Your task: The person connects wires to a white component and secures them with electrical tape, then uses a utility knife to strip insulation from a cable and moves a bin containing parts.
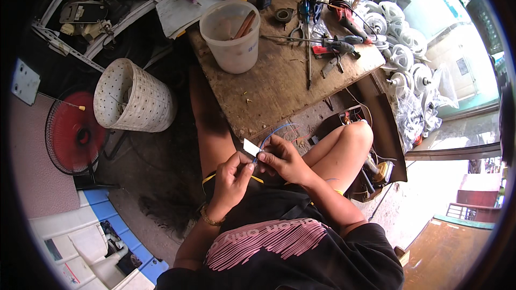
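Observation:
Over my lap, my left hand [233,178] has thumb and fingers pinched on the lower end of a thin blue wire [276,129]. My right hand [281,159] is closed just above and right of it, thumb pressed on the wire beside a small white flat piece [249,146]. This piece tilts between my two hands, and its lower part is hidden by fingers. The wire's far end curves up and to the right, close to the front of the worn wooden table [252,96]. A thin orange strand shows near it; where that strand ends I cannot tell.
The table holds a plastic bucket [228,53], pliers, screwdrivers and a red power tool [348,22]. At left are a perforated bin [148,104], red fan [72,142] and shelving. White wheels [403,53] and plastic bags crowd the right. An open drawer [387,129] with tools is under the tabletop.

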A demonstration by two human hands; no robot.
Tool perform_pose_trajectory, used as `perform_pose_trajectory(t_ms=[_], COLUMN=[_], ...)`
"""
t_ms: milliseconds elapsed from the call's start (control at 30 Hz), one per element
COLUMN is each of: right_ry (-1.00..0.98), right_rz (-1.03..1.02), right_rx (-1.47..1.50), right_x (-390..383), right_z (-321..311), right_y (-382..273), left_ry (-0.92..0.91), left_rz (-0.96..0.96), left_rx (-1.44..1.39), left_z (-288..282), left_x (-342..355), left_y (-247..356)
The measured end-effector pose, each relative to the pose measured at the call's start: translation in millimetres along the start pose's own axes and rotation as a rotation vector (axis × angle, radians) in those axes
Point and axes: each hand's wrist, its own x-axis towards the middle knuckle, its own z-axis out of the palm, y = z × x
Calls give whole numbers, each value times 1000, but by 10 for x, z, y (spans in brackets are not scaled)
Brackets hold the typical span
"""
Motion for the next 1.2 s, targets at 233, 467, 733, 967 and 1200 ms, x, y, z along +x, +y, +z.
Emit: perform_pose_trajectory(t_ms=[233, 467, 733, 967, 1200], right_ry=[104, -140, -80, -43, 100], right_rz=[-76, 69, 30, -1, 33], right_rx=[90, -118, -17, 41, -53], right_x=[28, -72, -78, -84, -67], right_z=[-276, -142, -106, -90, -222], right_y=[-121, -19, -3, -10, 26], left_ry=[-33, 26, -117, -33, -42], left_rz=[-63, -130, -184, -87, -103], left_rx=[68, -229, -206, -40, 1], left_z=[-31, 136, 60, 69, 55], left_x=[-141, -80, -87, -96, -150], left_y=[109, 161, 152, 153, 217])
